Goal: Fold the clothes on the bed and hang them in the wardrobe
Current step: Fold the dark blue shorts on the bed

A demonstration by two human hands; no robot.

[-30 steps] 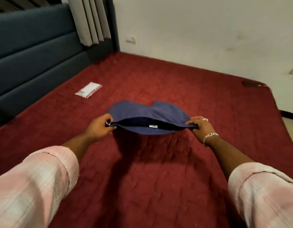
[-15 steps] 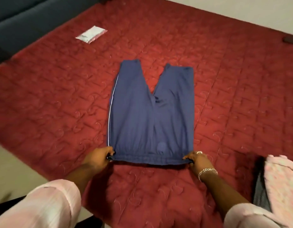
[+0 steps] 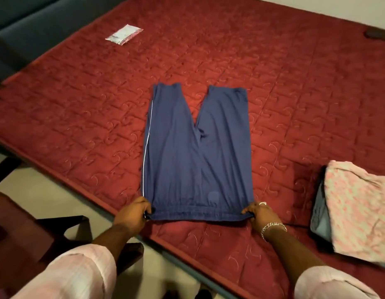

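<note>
A pair of dark blue shorts [image 3: 187,160] with a thin white side stripe lies spread flat on the red quilted bed [image 3: 284,93], legs pointing away from me. My left hand [image 3: 134,214] pinches the left corner of the waistband. My right hand [image 3: 259,213], with a ring and a silver bracelet, pinches the right corner. The waistband is pulled straight between both hands near the bed's front edge.
A pink patterned garment [image 3: 357,210] lies folded on a grey one [image 3: 320,214] at the right. A small plastic packet [image 3: 124,36] sits far left on the bed, a dark object [image 3: 378,35] at the far right corner. Dark furniture [image 3: 25,234] stands at lower left beside the bed, on the pale floor.
The shorts, held up in the air a second ago, now lie flat on the bed. Both hands have come down and toward me with the waistband. My view has tilted downward.
</note>
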